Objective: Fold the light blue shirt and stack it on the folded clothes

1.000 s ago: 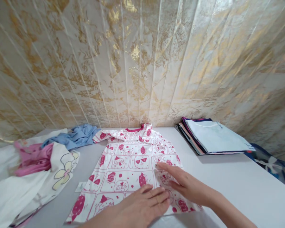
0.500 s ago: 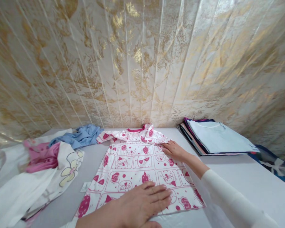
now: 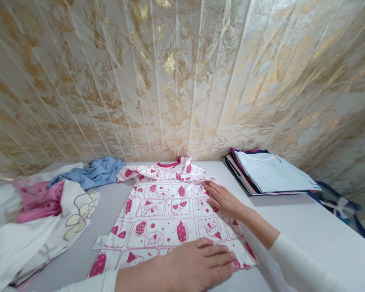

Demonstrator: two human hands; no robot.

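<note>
A white T-shirt (image 3: 170, 207) with pink cartoon print and a pink neckband lies spread on the table, collar toward the wall. My left hand (image 3: 197, 261) rests flat across its lower part near the hem, fingers stretched to the right. Along the shirt's right side, just below the sleeve, my right hand (image 3: 223, 198) lies with its fingers extended on the cloth. Neither hand grips the fabric. The shirt's upper part and sleeves look wrinkled, and a small white label (image 3: 99, 242) sticks out at its left edge.
Crumpled clothes lie at the left, among them a blue garment (image 3: 93, 172), a pink one (image 3: 41, 198) and a white one with a flower print (image 3: 82, 215). A stack of folded garments (image 3: 280, 172) sits at the right. Behind the table (image 3: 295, 227) hangs a gold-patterned covering (image 3: 170, 101).
My left hand has slid to the right over the lower shirt. My right hand has shifted slightly down along the side. The view has turned a little to the right.
</note>
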